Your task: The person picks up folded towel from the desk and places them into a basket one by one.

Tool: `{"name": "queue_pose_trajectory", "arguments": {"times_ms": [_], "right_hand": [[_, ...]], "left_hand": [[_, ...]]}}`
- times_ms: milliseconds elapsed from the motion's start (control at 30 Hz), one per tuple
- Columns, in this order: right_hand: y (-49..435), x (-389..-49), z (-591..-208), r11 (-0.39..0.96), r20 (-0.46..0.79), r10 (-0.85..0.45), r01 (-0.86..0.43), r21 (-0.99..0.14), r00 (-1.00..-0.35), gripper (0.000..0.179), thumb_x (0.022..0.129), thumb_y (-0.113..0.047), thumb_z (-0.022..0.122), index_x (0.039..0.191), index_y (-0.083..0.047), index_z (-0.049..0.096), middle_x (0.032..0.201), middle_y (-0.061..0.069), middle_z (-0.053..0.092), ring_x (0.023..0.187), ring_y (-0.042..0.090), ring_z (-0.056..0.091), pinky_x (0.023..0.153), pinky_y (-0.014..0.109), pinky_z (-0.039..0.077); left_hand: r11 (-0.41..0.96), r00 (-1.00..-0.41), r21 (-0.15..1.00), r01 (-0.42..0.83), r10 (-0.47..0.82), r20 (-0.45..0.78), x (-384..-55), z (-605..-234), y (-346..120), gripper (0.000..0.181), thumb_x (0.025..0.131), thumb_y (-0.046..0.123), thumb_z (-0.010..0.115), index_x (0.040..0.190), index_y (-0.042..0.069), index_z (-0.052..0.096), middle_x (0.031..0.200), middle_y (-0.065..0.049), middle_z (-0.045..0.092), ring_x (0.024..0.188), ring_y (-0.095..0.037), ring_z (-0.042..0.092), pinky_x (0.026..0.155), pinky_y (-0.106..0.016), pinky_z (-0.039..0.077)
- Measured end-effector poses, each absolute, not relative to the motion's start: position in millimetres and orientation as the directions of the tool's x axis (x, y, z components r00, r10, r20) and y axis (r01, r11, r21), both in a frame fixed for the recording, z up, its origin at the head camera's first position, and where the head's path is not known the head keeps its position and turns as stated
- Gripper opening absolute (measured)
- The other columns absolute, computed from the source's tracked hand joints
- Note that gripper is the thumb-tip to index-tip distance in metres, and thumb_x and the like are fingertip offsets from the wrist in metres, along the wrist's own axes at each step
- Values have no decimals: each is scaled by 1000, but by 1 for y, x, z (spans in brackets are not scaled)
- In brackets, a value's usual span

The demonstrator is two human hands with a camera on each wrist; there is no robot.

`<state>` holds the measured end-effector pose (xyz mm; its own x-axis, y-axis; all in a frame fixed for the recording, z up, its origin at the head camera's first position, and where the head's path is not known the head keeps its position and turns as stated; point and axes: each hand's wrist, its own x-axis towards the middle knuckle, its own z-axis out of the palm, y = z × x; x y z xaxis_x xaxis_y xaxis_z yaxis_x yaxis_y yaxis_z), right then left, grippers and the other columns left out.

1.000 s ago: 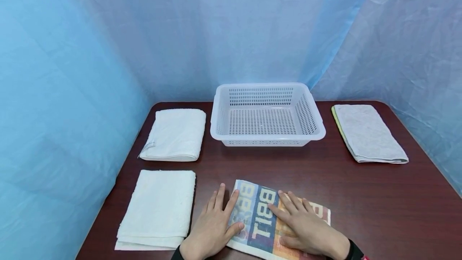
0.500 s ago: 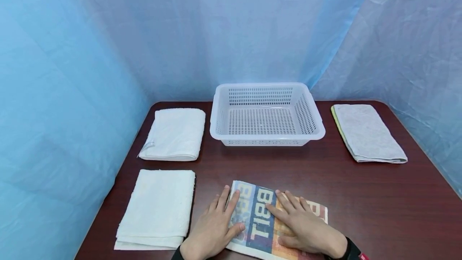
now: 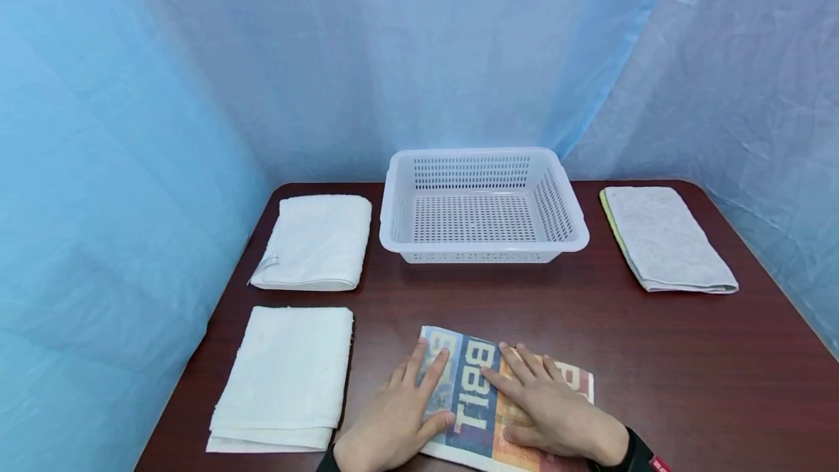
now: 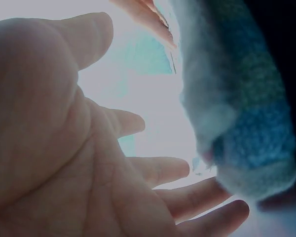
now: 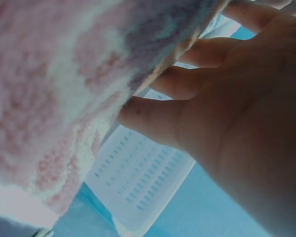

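A folded towel point(image 3: 476, 384) with printed letters on blue and orange bands lies slightly askew near the front of the table. On its left side rests my left hand point(image 3: 396, 414), fingers spread and straight. My right hand point(image 3: 550, 408) lies across the orange part, its fingers also straight and spread. The left wrist view shows the palm and fingers of the left hand point(image 4: 118, 168) beside the towel's thick edge point(image 4: 259, 123). In the right wrist view, the fingers of the right hand point(image 5: 227, 98) meet the towel point(image 5: 64, 98), whose pile looks pink and white.
A white perforated plastic basket point(image 3: 485, 247) stands at the back of the dark red-brown table point(image 3: 688, 377). Two folded white towels, one behind point(image 3: 317, 239) and one in front point(image 3: 285, 370), lie at left. At the back right is a grey folded cloth point(image 3: 668, 239) with a yellow-green edge.
My left hand has slid a little to the right, further onto the printed towel. The right hand stays on the towel in nearly the same place.
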<state>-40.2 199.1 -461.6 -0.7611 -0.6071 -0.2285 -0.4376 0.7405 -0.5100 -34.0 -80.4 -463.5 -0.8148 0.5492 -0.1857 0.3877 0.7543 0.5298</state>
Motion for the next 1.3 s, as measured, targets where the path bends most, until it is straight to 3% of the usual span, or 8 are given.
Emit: {"name": "queue_pose_trajectory", "arguments": {"times_ms": [267,500,633,800,933,1100,1300], "right_hand": [[202,-40,-458,747,-170,-540,-376,-548,-824,64,97,-43,61,152,-18,42,159,20,29,145,46,24,106,72,21],[217,-39,-456,824,-116,-445,-354,-443,-888,54,97,-26,65,147,-13,49,149,26,42,139,50,34,99,72,32],[225,-37,-458,850,-87,-402,-337,-405,-911,50,96,-20,66,143,-11,53,144,25,48,134,49,41,96,69,37],[229,-36,-460,866,-52,-361,-314,-389,-931,48,94,-19,67,140,-9,56,136,18,55,125,42,51,91,62,44],[229,-36,-460,894,-81,-308,-259,-366,-948,50,92,-23,71,138,-8,57,129,13,58,118,38,55,86,56,47],[228,-39,-460,932,-159,-224,-163,-323,-962,55,90,-35,72,137,-9,58,115,12,56,103,32,53,70,46,46],[230,-42,-461,952,-240,-132,-56,-300,-962,62,89,-48,69,136,-9,58,113,16,52,105,38,49,63,44,44]], "left_hand": [[754,-812,520,401,555,-179,-35,-465,-79,77,100,55,47,161,29,7,166,-16,4,136,-45,41,98,-61,42],[743,-834,578,336,520,-183,-37,-463,-78,79,100,49,54,161,24,10,162,-26,11,139,-45,38,99,-59,42],[756,-858,572,317,486,-167,-39,-462,-77,78,101,45,55,160,16,14,157,-31,23,138,-44,38,101,-58,41],[801,-874,476,363,469,-123,-40,-461,-74,73,101,45,53,158,11,23,139,-23,49,119,-36,52,90,-51,46],[828,-885,410,383,456,-93,-39,-462,-71,71,100,46,55,156,10,29,129,-19,55,109,-32,54,83,-45,46],[835,-892,379,398,450,-54,-38,-464,-70,71,98,42,61,154,8,33,122,-17,57,104,-30,53,80,-42,44],[835,-890,351,424,456,-10,-39,-466,-70,72,96,40,65,152,6,35,116,-15,57,97,-26,51,74,-36,41]]}}
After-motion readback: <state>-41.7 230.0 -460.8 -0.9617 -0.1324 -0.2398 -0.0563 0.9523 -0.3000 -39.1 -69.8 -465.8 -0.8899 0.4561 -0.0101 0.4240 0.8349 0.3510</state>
